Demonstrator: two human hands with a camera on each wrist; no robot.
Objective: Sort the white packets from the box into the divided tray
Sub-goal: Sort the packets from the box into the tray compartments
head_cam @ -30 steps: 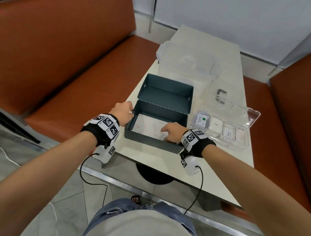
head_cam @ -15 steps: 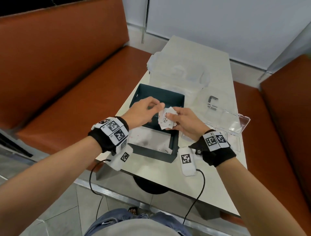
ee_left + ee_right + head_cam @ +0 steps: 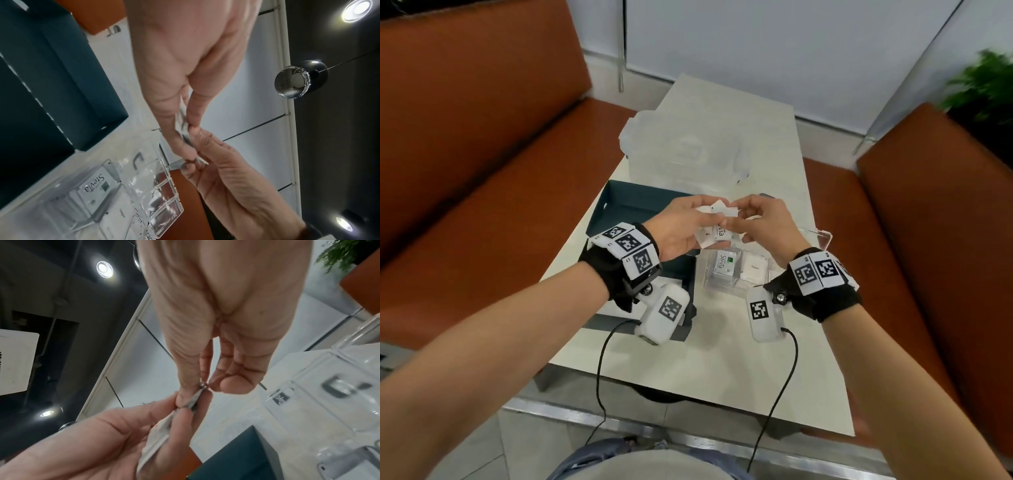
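Observation:
Both hands are raised above the table with a small bunch of white packets [image 3: 714, 226] between them. My left hand [image 3: 681, 226] pinches the packets [image 3: 183, 129] between thumb and fingers. My right hand [image 3: 756, 219] pinches the same packets [image 3: 193, 400] from the other side. Below them lies the clear divided tray [image 3: 736, 284], with a Stevia packet [image 3: 725, 263] in its left compartment and a white packet [image 3: 754, 269] in the one beside it. The dark teal box [image 3: 626, 202] stands open to the left, mostly hidden by my left wrist.
A clear plastic lidded container [image 3: 688, 150] sits at the far end of the pale table [image 3: 722, 346]. The tray's clear lid [image 3: 822, 236] juts out behind my right hand. Orange benches [image 3: 482, 205] flank the table on both sides.
My right hand lifted packets out of the box and both hands came together over the tray. The view has shifted, so the tray now shows below the hands.

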